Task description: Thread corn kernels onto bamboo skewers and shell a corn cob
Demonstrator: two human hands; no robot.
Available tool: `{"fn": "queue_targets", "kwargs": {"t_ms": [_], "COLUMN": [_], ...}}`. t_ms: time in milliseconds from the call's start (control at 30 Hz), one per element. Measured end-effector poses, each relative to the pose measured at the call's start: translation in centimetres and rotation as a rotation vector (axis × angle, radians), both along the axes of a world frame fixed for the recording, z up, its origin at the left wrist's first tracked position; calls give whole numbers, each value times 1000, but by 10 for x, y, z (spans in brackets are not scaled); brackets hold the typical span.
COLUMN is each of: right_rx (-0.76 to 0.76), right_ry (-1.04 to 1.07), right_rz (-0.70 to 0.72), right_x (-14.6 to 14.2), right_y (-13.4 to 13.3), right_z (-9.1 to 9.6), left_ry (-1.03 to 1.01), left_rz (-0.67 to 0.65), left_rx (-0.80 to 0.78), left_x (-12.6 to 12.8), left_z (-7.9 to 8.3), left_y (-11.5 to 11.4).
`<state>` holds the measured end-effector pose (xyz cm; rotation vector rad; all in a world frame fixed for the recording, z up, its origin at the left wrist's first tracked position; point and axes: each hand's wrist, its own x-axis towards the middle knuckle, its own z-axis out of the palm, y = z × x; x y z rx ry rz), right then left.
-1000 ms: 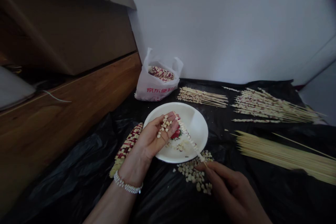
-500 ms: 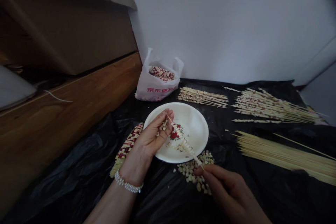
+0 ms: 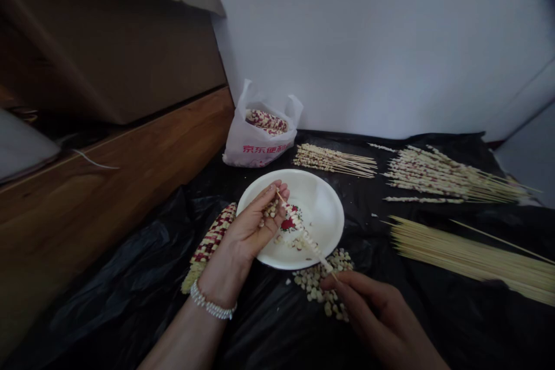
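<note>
My left hand is cupped over the rim of a white plate, holding a small heap of corn kernels with thumb and fingertips pinched at the skewer's tip. My right hand pinches the near end of a thin bamboo skewer, which is threaded with kernels and slants up to the left fingers. A pearl bracelet circles my left wrist. A red-and-white corn cob lies just left of the plate.
Loose kernels are piled on the black plastic sheet below the plate. A white bag with cobs stands at the back. Filled skewers and a larger pile of them lie behind; bare skewers lie at right. A wooden ledge borders the left.
My left hand has curled from an open palm of kernels into a pinch at the skewer tip. The skewer has shifted slightly left and lower.
</note>
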<state>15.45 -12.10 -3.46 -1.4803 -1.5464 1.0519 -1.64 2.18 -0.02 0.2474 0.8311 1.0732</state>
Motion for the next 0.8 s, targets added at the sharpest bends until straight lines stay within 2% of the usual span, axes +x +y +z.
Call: {"fn": "queue_targets", "kwargs": {"t_ms": [233,567,800], "right_rx": [16,-8,-84], "right_ry": [24,48,79], "right_rz": [-8,-19,-28], "right_x": [0,-1,-3], "right_y": [2,2,1], "right_z": [3,5,3], "left_ry": [-35,24,66], "left_rz": [2,22,40], "left_rx": [-49,-6,25], "left_x": [0,0,1], "left_z": [2,-1,-3], "left_y": [1,0,0]}}
